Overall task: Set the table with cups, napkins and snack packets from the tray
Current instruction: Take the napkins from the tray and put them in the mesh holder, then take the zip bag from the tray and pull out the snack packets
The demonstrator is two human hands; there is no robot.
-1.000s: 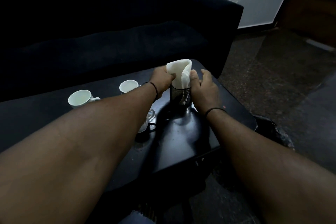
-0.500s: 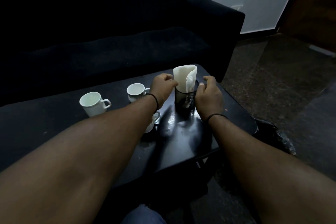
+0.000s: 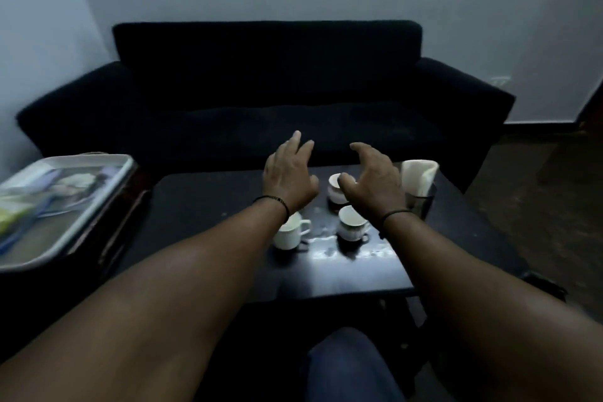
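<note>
Three cups [image 3: 336,188] and napkin holder [image 3: 420,194] set on surface [image 3: 202,202]; snack packets [image 3: 19,209] left on tray [image 3: 107,186]; hands [image 3: 288,178] spread, empty.

Glossy dark table [image 3: 342,271], glazed white cups [image 3: 288,233], matt cloth sofa [image 3: 261,91].

Dark glossy tabletop [image 3: 202,202] bearing three white cups: one at centre [image 3: 290,233], another just beside it toward 3 o'clock [image 3: 352,227], a third toward 12 o'clock [image 3: 336,188], plus a dark mesh holder [image 3: 421,202] stuffed with a white napkin [image 3: 417,176] toward 2 o'clock.
</note>
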